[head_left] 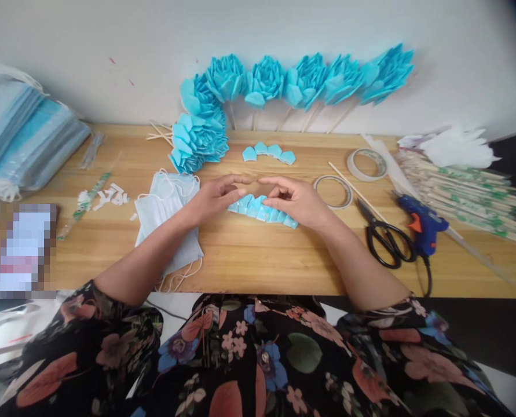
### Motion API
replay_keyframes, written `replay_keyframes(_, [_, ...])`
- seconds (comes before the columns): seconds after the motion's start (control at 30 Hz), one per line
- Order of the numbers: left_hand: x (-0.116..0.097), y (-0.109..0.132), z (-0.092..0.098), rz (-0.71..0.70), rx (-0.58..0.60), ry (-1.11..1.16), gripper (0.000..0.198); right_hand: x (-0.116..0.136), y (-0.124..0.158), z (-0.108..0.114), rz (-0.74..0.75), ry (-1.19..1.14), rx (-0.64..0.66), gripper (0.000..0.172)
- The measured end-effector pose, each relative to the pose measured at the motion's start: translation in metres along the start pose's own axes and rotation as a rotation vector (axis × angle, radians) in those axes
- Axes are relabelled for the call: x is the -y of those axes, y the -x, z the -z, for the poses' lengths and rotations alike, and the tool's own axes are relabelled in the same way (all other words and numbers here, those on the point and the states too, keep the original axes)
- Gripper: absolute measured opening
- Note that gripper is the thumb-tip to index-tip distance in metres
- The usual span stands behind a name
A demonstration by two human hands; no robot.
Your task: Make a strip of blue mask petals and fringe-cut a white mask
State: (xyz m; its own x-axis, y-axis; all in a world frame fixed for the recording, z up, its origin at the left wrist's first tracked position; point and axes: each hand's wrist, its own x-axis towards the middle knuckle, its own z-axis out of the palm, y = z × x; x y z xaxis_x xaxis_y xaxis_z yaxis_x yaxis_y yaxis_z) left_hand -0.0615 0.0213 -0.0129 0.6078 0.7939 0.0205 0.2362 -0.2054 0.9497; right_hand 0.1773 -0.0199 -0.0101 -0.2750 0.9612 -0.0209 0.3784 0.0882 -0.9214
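Note:
A row of overlapping light-blue fabric petals lies on the wooden table in front of me. My left hand hovers at its left end, index finger stretched out and thumb apart from it, close to the petals. From the other side, my right hand reaches over the row's middle, its index finger extended and the thumb tip at a petal's upper edge. Whether either thumb presses on the row, I cannot tell. Beyond my hands, a short arc of similar blue petals rests on the table.
Blue flowers on sticks lean along the wall. Face masks lie at left, near a bagged mask stack and a phone. Tape rolls, black scissors, a blue glue gun and wrapped chopsticks are at right.

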Motion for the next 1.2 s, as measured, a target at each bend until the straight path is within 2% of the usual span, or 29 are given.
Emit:
replay_keyframes(0.23, [0.001,0.001,-0.001,0.094,0.054,-0.004,0.041,0.007,0.004,0.002,-0.008,0.066,-0.038,0.043])
replay_keyframes(0.33, [0.001,0.002,-0.001,0.09,0.067,0.023,0.041,0.011,0.006,0.005,0.002,0.098,-0.05,0.041])
replay_keyframes(0.5, [0.0,0.002,-0.003,0.088,0.103,0.042,0.045,0.011,0.006,0.003,-0.001,0.062,0.038,0.046])
replay_keyframes(0.63, [-0.008,0.002,-0.001,0.025,0.069,0.01,0.046,0.009,0.005,-0.001,0.021,0.041,0.048,0.049])
replay_keyframes(0.7, [-0.012,0.003,0.001,0.037,0.066,0.034,0.049,0.009,0.004,-0.001,0.022,0.038,0.021,0.048])
replay_keyframes(0.87, [-0.011,0.003,0.005,0.152,0.181,0.224,0.071,0.008,0.004,0.002,0.025,0.053,-0.075,0.043])
replay_keyframes(1.0, [-0.004,0.002,0.003,0.151,0.161,0.258,0.088,0.009,0.004,0.004,0.034,0.082,-0.11,0.04])
replay_keyframes(1.1, [-0.001,0.002,-0.001,0.123,0.126,0.247,0.095,0.011,0.005,0.004,0.031,0.124,-0.099,0.04])
replay_keyframes(1.2, [-0.001,0.003,-0.006,0.069,0.114,0.18,0.091,0.013,0.006,0.001,0.044,0.077,-0.027,0.046])
